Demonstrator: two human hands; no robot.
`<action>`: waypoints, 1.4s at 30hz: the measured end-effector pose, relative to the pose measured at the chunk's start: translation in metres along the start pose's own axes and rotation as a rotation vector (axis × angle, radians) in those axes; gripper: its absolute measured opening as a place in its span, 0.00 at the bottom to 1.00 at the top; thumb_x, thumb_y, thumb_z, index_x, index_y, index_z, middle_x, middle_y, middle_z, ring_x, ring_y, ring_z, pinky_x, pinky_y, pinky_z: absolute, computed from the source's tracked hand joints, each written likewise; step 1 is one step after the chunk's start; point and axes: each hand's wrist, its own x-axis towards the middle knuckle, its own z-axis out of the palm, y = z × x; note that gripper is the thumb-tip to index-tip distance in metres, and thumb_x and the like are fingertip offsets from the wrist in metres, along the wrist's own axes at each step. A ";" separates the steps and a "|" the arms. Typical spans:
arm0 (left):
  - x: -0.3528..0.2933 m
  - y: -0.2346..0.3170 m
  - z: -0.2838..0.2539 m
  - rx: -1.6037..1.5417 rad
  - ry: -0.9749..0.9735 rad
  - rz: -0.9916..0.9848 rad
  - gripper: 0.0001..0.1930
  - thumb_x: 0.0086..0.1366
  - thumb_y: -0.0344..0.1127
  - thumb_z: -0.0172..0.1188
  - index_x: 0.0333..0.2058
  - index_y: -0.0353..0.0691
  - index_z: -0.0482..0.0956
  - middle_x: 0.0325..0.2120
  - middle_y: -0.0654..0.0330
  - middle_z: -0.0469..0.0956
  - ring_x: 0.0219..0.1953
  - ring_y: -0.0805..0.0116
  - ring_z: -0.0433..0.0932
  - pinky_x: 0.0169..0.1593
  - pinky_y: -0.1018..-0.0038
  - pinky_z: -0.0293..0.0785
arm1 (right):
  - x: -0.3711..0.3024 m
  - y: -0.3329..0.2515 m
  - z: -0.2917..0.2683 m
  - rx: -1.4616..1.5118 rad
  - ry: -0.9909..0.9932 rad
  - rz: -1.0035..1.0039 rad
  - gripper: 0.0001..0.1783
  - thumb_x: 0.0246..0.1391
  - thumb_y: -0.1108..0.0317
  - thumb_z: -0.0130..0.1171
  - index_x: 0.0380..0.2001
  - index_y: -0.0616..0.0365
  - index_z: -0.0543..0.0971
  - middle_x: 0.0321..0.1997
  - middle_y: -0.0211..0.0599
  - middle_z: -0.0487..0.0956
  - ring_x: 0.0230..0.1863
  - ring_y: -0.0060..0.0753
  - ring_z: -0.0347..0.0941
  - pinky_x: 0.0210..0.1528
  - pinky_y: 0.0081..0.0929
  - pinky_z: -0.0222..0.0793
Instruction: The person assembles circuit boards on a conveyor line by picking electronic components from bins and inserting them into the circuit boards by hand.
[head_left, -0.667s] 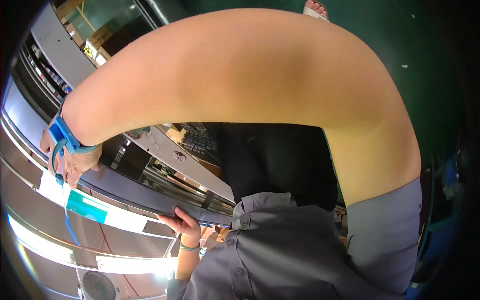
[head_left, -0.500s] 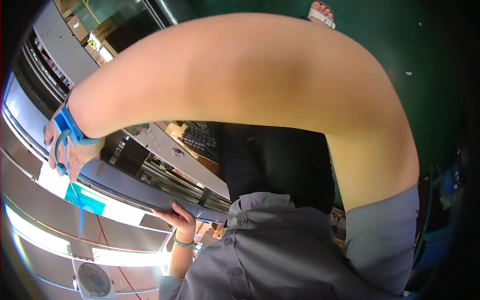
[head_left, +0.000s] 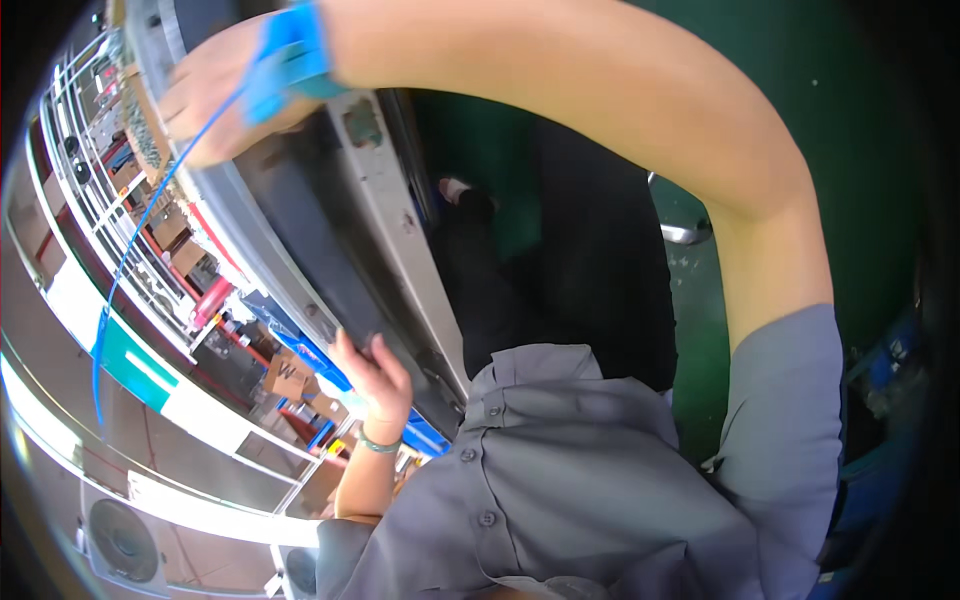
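My right arm arches across the top of the view, and my right hand [head_left: 222, 95] reaches over the upper end of a long grey metal frame [head_left: 262, 225]. A blue wrist strap [head_left: 290, 62] with a thin blue cord [head_left: 128, 240] is on that wrist; the cord hangs past the hand. Blur smears the right fingers, so their grip is unclear. My left hand [head_left: 378, 382], below a green bangle [head_left: 378, 442], is at the frame's lower end. Its thumb and fingers are apart, with nothing held; whether the fingertips touch the frame cannot be made out.
A pale, stained rail [head_left: 392, 235] runs alongside the frame, close to my legs in black trousers [head_left: 590, 260]. Cardboard boxes [head_left: 290, 378] and racks lie beyond. A metal chair foot [head_left: 685, 235] stands on the green floor [head_left: 700, 310]. Fans [head_left: 122, 540] show at lower left.
My view has turned. The right hand is now higher and further right in the picture, at the frame's upper end. The left hand has come off the frame's flat side, its fingers raised.
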 end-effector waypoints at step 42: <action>0.019 0.038 0.026 -0.702 0.491 0.183 0.10 0.58 0.27 0.50 0.38 0.29 0.69 0.31 0.49 0.67 0.33 0.55 0.72 0.39 0.65 0.72 | 0.028 -0.034 -0.086 -0.340 -0.509 -0.048 0.25 0.24 0.72 0.70 0.26 0.55 0.66 0.29 0.40 0.68 0.35 0.50 0.65 0.38 0.43 0.60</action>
